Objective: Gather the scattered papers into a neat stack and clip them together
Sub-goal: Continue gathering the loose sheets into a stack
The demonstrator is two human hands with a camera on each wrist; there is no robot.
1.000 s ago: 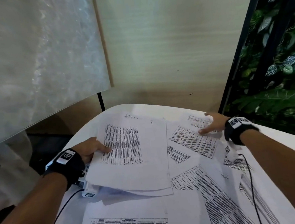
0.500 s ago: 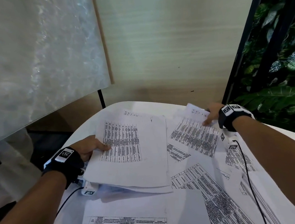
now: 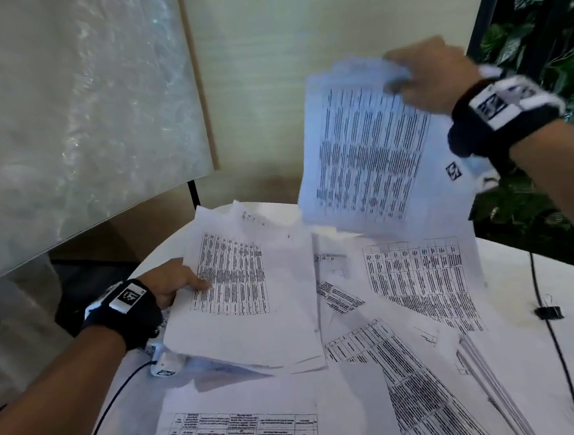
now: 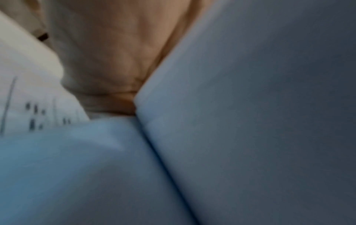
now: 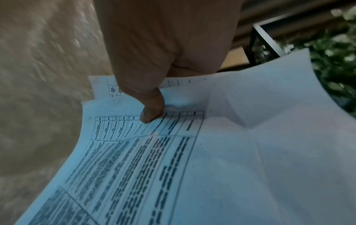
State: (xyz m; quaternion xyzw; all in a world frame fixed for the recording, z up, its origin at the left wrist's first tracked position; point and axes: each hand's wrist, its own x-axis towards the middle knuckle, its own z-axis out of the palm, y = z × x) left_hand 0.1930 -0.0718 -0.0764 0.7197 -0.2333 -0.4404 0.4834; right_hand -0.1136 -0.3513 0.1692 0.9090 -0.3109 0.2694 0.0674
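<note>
My left hand grips the left edge of a loose stack of printed sheets, thumb on top, held just above the white table. In the left wrist view the hand shows blurred against that paper. High over the table's far side, my right hand pinches the top edge of a few printed sheets. The right wrist view shows the thumb pressed on the upper sheet, with another behind it. Several more printed sheets lie scattered on the table. A black binder clip lies at the right.
A black cable runs across the table's right side past the clip. A second cable trails from my left wrist. A frosted panel stands at the back left, and a plant wall at the back right.
My right hand has taken hold of the sheets at the table's far right and lifted them well off the table. My left hand keeps its hold on the stack.
</note>
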